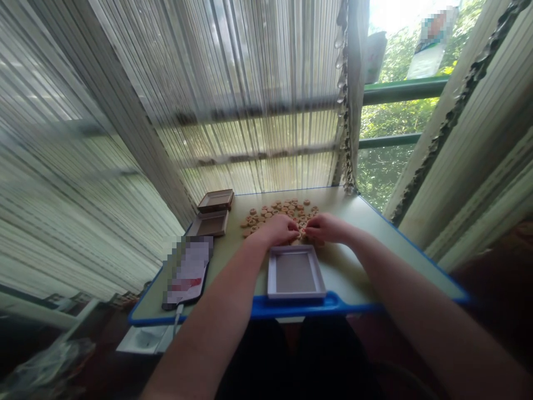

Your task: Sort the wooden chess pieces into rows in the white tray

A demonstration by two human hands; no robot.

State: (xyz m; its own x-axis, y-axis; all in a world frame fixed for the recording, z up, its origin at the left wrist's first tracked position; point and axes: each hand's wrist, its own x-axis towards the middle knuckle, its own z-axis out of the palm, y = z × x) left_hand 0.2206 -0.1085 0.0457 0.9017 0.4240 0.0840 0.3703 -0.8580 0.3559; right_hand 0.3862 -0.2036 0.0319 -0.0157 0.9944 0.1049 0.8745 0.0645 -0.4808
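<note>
Several round wooden game pieces (280, 211) with red and dark marks lie scattered on the far half of a small pale table (358, 261) with a blue edge. My left hand (280, 230) and my right hand (327, 227) rest side by side at the near edge of the pile, fingers curled and pinched together over some pieces. What the fingertips hold is too small to make out. Just in front of my hands lies an empty white shallow box tray (295, 273).
Two brown box halves (213, 212) sit at the table's far left. A phone (188, 272) with a cable lies at the near left. Striped curtains hang behind, with an open window and green rails (400, 91) at right.
</note>
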